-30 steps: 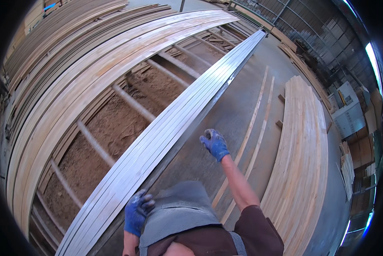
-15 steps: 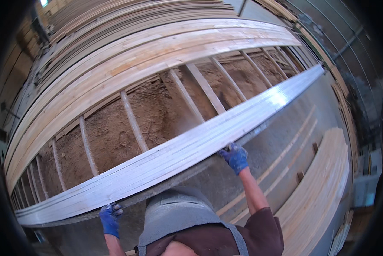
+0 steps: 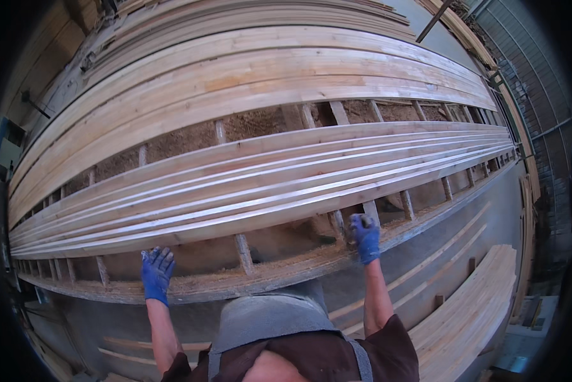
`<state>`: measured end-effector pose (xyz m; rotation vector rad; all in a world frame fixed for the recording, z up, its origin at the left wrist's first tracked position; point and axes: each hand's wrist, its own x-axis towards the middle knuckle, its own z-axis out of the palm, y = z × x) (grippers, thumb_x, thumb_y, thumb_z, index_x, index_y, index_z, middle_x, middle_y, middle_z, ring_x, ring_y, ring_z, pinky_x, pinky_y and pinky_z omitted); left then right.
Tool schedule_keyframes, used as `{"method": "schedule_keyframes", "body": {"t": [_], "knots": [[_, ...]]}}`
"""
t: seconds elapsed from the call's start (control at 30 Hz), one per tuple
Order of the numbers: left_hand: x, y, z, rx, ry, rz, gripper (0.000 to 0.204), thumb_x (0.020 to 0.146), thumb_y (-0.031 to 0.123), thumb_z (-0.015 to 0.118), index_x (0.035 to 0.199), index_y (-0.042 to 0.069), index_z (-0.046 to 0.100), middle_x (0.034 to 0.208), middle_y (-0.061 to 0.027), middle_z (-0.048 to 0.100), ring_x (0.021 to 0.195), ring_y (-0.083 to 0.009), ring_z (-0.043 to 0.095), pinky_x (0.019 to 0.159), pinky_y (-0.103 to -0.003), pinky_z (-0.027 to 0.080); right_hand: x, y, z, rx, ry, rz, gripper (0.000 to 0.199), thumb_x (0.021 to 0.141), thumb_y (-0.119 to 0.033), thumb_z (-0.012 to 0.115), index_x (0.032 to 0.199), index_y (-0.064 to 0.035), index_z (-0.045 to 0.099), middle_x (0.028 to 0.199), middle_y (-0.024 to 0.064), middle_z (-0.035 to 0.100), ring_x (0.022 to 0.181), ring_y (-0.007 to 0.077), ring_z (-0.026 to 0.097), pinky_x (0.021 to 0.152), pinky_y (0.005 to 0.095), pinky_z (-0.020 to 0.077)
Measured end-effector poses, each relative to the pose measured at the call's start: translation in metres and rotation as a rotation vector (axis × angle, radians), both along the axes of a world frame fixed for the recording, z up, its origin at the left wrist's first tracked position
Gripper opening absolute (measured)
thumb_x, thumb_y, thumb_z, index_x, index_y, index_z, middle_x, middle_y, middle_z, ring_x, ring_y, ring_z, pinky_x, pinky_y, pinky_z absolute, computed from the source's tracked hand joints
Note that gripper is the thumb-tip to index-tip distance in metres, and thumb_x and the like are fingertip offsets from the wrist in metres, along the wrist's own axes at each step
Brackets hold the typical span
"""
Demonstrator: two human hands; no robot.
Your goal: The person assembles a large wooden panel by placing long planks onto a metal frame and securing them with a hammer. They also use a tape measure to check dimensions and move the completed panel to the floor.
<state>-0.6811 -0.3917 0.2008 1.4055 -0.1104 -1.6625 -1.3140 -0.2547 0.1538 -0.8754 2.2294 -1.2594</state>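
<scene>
Several long narrow wooden boards (image 3: 279, 169) lie side by side across a rack of crossbars (image 3: 244, 253), overlapping or leaning slightly, with pale bright strips along their edges. My left hand (image 3: 158, 274), in a blue glove smudged with grey, is just below the boards' near edge, fingers stretched out and holding nothing. To the right, my right hand (image 3: 365, 239), gloved alike, is over a crossbar with its fingers curled in. Nothing shows in its grip, and a small gap seems to separate it from the boards.
Farther back, wide boards (image 3: 235, 79) lie on the same rack, with brown sawdust (image 3: 257, 123) beneath. The rack's dusty near rail (image 3: 286, 275) runs in front of me. At the lower right, a stack of boards (image 3: 467, 318) rests near thin strips (image 3: 419, 267) on the floor.
The boards have moved away from the near rail and spread from a tight bundle into a fanned row. Both hands have come off them; the left has reached forward and its fingers have straightened.
</scene>
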Motion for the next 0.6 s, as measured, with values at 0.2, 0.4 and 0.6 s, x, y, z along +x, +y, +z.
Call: {"method": "schedule_keyframes", "body": {"t": [0.2, 0.4, 0.6], "knots": [[-0.057, 0.017, -0.009, -0.026, 0.253, 0.321, 0.081, 0.093, 0.073, 0.043, 0.148, 0.014, 0.04, 0.147, -0.0136, 0.049, 0.13, -0.034, 0.052, 0.106, -0.053, 0.044, -0.103, -0.015, 0.049, -0.197, -0.628, -0.422, 0.031, 0.098, -0.036, 0.063, 0.112, -0.0087, 0.064, 0.086, 0.0018, 0.065, 0.07, 0.0173, 0.065, 0.055, 0.0323, 0.0523], [-0.113, -0.04, -0.017, -0.321, 0.21, 0.524, 0.088, 0.092, 0.077, 0.039, 0.156, 0.018, 0.029, 0.158, -0.0071, 0.035, 0.144, -0.0305, 0.032, 0.12, -0.051, 0.023, -0.149, -0.049, 0.029, -0.257, -1.009, -0.392, 0.041, 0.101, -0.037, 0.053, 0.131, -0.0094, 0.056, 0.124, 0.0104, 0.062, 0.113, 0.0278, 0.059, 0.091, 0.0458, 0.0519], [-0.088, -0.073, -0.058, -0.438, -0.328, 0.595, 0.079, 0.099, 0.067, 0.033, 0.158, 0.015, 0.024, 0.162, -0.0081, 0.025, 0.147, -0.0285, 0.025, 0.122, -0.045, 0.015, -0.125, -0.081, 0.024, -0.416, -1.226, -0.341, 0.056, 0.103, -0.046, 0.041, 0.146, -0.01, 0.043, 0.153, 0.0107, 0.042, 0.139, 0.0273, 0.039, 0.12, 0.0449, 0.0254]]}}
